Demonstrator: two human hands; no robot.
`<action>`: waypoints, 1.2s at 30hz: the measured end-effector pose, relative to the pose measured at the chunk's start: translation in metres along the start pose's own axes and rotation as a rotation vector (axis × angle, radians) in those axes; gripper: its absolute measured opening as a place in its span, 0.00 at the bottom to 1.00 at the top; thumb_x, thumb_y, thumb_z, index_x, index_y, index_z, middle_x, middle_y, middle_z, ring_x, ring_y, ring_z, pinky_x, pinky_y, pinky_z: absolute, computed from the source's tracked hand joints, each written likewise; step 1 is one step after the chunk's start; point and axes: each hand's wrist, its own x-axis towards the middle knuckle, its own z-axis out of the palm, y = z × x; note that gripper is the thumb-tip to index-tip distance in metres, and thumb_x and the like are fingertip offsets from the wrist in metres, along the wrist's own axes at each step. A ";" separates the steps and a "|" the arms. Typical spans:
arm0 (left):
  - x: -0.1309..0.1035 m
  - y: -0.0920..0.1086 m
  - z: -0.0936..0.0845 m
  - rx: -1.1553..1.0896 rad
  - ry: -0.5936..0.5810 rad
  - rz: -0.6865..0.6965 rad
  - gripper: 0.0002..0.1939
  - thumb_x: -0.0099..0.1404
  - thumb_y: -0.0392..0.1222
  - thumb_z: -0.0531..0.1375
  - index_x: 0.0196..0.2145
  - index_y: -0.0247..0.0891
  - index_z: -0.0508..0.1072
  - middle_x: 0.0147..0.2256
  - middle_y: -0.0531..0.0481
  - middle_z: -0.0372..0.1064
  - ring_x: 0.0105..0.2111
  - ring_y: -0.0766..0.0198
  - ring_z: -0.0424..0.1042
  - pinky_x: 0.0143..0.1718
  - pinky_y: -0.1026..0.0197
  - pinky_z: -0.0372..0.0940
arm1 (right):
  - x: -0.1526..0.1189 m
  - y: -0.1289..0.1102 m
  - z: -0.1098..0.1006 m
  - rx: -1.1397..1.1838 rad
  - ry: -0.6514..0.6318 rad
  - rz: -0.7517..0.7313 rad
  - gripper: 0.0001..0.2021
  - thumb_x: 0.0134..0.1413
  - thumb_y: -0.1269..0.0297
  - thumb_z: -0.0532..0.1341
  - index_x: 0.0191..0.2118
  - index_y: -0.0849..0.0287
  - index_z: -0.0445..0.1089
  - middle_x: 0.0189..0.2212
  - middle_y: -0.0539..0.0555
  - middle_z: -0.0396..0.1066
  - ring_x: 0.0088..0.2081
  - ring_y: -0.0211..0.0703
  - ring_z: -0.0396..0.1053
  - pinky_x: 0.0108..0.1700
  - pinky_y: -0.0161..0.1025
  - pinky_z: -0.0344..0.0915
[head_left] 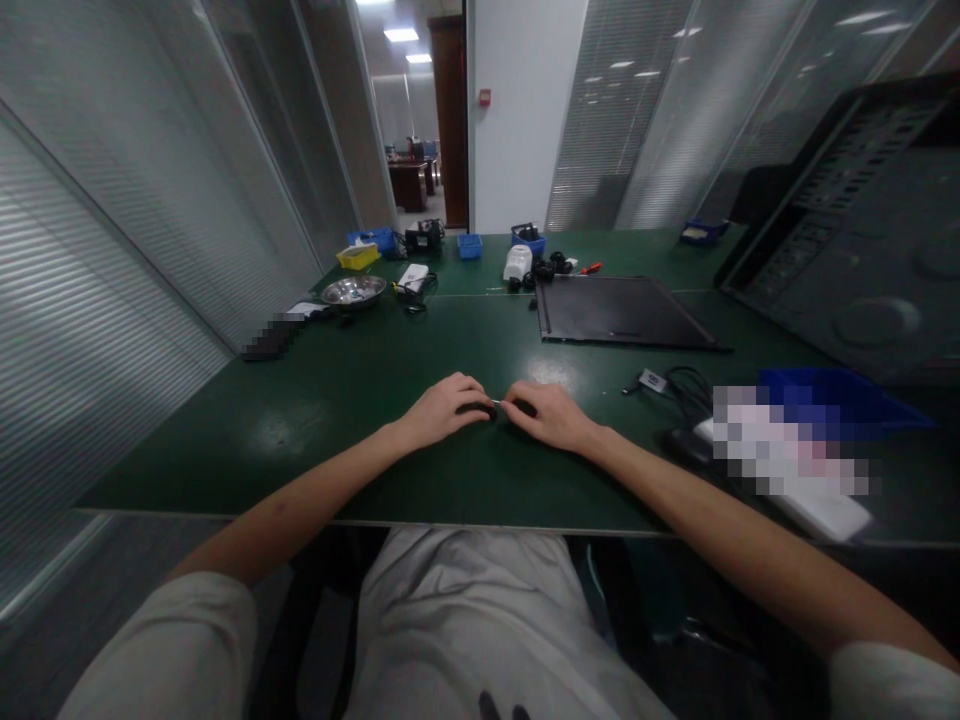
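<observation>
I observe both fingertip pairs nearly meeting low over the green counter. The left hand and the right hand are narrow, each pinching an end of a small slim piece. Its exact type I cannot determine.

Risks, in my judgement: with so little surface to grip, uneven pull or a slackened pinch could make the piece slip or spring away. If dropped, it could skid across the smooth top, possibly under the flat black panel, or off the near edge. Force applied off-axis could bend it. To the right, a sweeping forearm could snag the black cable or knock the dark mouse.
</observation>
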 end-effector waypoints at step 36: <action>-0.275 -0.129 -0.194 0.580 0.547 -1.467 0.19 0.70 0.46 0.60 0.50 0.29 0.80 0.25 0.50 0.68 0.34 0.56 0.68 0.45 0.61 0.61 | 0.001 -0.003 -0.004 0.017 -0.024 -0.015 0.13 0.72 0.55 0.56 0.40 0.56 0.72 0.34 0.52 0.76 0.31 0.40 0.69 0.34 0.38 0.58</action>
